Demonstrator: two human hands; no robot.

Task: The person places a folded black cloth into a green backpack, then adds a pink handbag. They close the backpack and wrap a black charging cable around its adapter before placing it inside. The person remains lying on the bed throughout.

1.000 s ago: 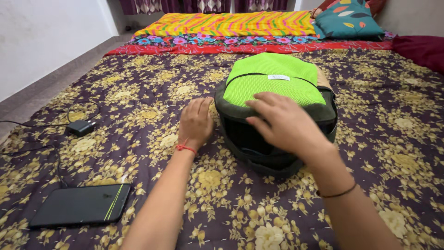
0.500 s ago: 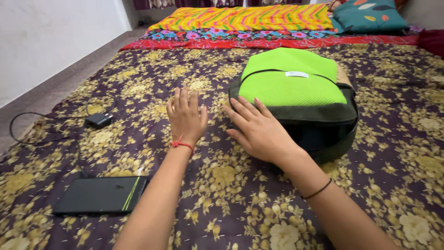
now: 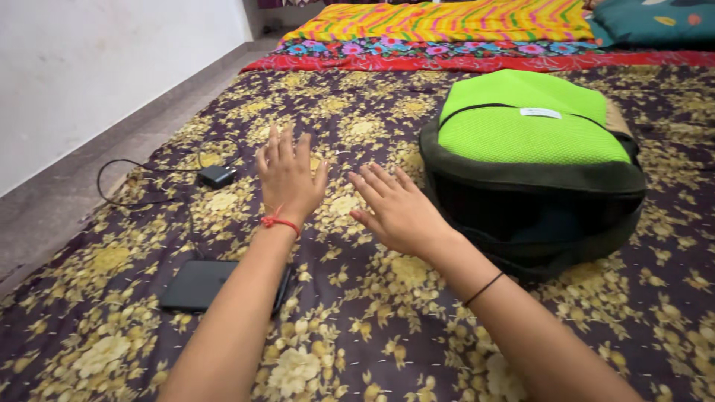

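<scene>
A green and black backpack (image 3: pixel 532 156) lies on a purple bedsheet with yellow flowers (image 3: pixel 372 327), its dark mouth facing me and open. My left hand (image 3: pixel 287 177) hovers palm down over the sheet, fingers spread, a red thread on its wrist. My right hand (image 3: pixel 396 211) is beside it, also spread and holding nothing, just left of the backpack and apart from it. A thin black band circles my right wrist.
A flat black device (image 3: pixel 201 285) lies on the sheet under my left forearm. A black charger block (image 3: pixel 217 176) with a looping cable rests near the sheet's left edge. Bare floor and a white wall run along the left. Bright striped bedding (image 3: pixel 447 22) lies beyond.
Both hands have come off the backpack and moved left over the sheet. The view has shifted, so the backpack now sits further right.
</scene>
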